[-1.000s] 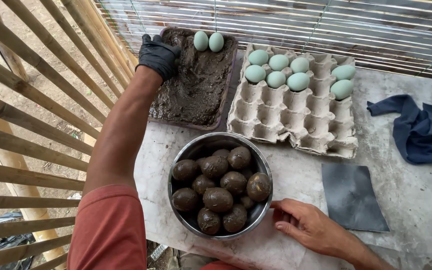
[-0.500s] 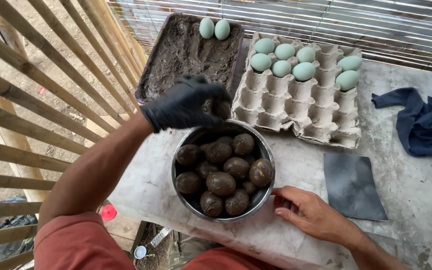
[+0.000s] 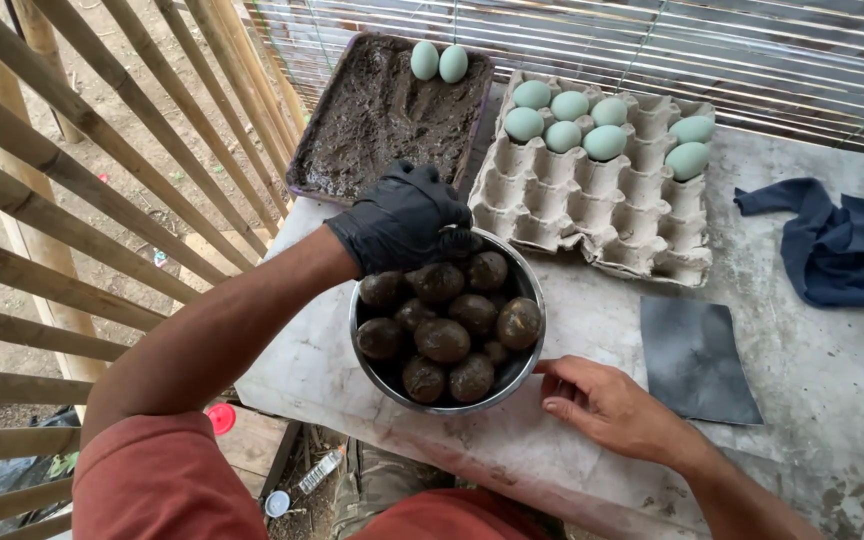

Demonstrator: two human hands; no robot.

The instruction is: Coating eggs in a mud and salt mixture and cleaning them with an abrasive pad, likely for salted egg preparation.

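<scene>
L hand [image 3: 402, 218], in a black glove, was over the far-left rim of the steel bowl [image 3: 529, 350], fingers curled narrow round a mud-coated egg [image 3: 459, 242] at the bowl's edge; glove presumably there bc the coating is messy. R hand [image 3: 607, 400] was bare & lay flat on the table [image 3: 832, 440] just beside the bowl's near-right rim, fingers loosely spread, holding nothing – looked like it steadied the bowl. Bowl was heaped w/ dark coated eggs [image 3: 442, 338]. Mud tray [image 3: 382, 115] sat just beyond the bowl, w/ two clean pale-green eggs [image 3: 438, 62] at its far end. Cardboard egg tray [image 3: 602, 190] to its right held more green eggs [image 3: 567, 118] in the far rows, near cups empty. Dark grey sheet [image 3: 697, 360] & blue cloth [image 3: 832, 245] lay apart on the right
</scene>
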